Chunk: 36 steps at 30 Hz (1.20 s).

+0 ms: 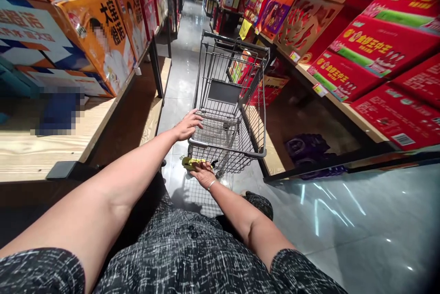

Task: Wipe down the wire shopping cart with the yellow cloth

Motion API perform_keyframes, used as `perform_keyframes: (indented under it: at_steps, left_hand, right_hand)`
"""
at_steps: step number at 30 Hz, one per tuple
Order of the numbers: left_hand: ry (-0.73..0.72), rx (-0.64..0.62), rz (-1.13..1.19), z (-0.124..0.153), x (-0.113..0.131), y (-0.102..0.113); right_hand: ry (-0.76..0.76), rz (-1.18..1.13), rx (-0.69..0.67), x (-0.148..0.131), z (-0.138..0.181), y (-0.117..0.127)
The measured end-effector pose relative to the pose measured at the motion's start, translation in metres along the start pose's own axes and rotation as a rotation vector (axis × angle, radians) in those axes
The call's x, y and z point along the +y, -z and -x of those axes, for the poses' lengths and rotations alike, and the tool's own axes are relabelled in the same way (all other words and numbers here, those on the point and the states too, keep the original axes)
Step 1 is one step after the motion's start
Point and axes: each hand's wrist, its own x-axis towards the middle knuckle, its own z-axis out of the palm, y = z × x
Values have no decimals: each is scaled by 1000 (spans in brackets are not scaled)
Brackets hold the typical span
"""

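A grey wire shopping cart [225,93] stands in front of me in the aisle, its basket showing bare wire mesh. My left hand [187,125] is at the cart's near left corner, fingers stretched out and slightly spread over the rim, with nothing in them. Lower down, just outside the near end of the basket, my right hand [205,176] has its fingers bent over a small bright yellow object [190,163]. The kind of that object cannot be made out; a black piece sticks out beside the fingers. A bracelet circles my right wrist.
On the left, orange drink cartons [98,32] sit on a wooden shelf [103,122]. Stacked red boxes [381,46] line the right shelf, and a purple bundle [307,147] lies beneath it. The shiny tiled floor [189,23] runs ahead between the shelves.
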Motion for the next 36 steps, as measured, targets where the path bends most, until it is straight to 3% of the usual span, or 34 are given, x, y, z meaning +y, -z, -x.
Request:
perform_keyframes:
  at_steps: [4, 7, 11, 13, 15, 18, 22, 25, 28, 36]
  left_hand:
    - [37, -50, -54, 3, -6, 14]
    - [134, -93, -95, 3, -3, 24]
    - [319, -87, -184, 6, 23, 31]
    - [329, -63, -244, 9, 44, 29]
    - [268, -79, -272, 14, 62, 22]
    - [207, -95, -285, 22, 79, 11]
    - [193, -69, -350, 27, 77, 4]
    - [169, -72, -399, 26, 72, 5]
    - [180, -70, -437, 27, 67, 8]
    - [258, -66, -487, 34, 33, 29]
  right_hand:
    - [93, 15, 2, -1, 5, 22]
    - [65, 54, 137, 3, 22, 55]
    - [-77, 47, 368, 12, 43, 99]
    - [-142, 26, 407, 17, 47, 104]
    - [-144, 19, 374, 20, 46, 91]
    - [-93, 55, 229, 19, 42, 45]
    - [-77, 117, 71, 10, 41, -14]
    - [-67, 123, 61, 6, 43, -24]
    - [-56, 127, 82, 11, 47, -4]
    - [-196, 105, 348, 25, 96, 106]
